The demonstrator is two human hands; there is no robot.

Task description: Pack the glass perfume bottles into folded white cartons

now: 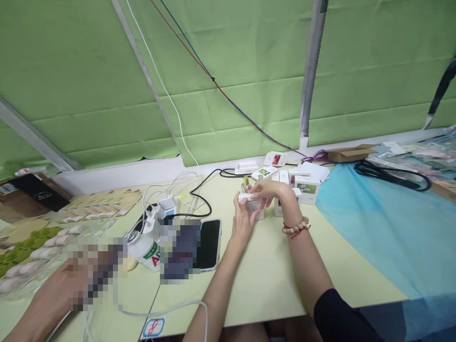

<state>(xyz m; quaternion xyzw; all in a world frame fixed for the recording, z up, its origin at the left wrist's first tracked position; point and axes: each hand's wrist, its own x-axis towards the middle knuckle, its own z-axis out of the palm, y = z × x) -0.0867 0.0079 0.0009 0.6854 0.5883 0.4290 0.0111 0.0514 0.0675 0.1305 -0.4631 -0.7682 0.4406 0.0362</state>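
Observation:
My left hand (242, 218) is wrapped round the side of a small white box (253, 205) held just above or on the table. From above, my right hand (268, 191) bends down over the same box, its fingers pressed at the top edge. Just behind my hands stands a small bottle with a gold-green cap (246, 181); its lower part is hidden. Close to my right wrist, a white box with a green-and-white picture (307, 188) stands among several other white cartons. A beaded bracelet (296, 228) circles my right wrist.
Left of my arm lie a phone (209, 244), a white bottle (146, 251) and a power strip with plugged-in chargers (156, 218). A co-worker's hand (80, 275) reaches in from the left. Cables cross the table (263, 285). Blue sheeting (370, 223) covers the right side.

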